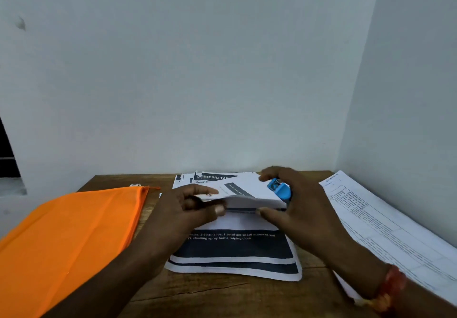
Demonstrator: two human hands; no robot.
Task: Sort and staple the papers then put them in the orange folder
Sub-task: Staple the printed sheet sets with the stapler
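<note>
My left hand (188, 206) pinches the left edge of a small set of papers (247, 194) lifted above the main stack. My right hand (296, 206) grips a blue stapler (279, 189) whose jaws sit over the right corner of that set. Beneath lies a stack of printed papers (235, 251) with dark blue bands, spread on the wooden table (222, 298). The orange folder (69, 238), with its zip at the far end, lies flat to the left of my hands.
A large sheet with printed tables (385, 231) leans along the right wall and over the table's edge. Pale walls close in behind and at the right. A red thread band (390, 283) circles my right wrist.
</note>
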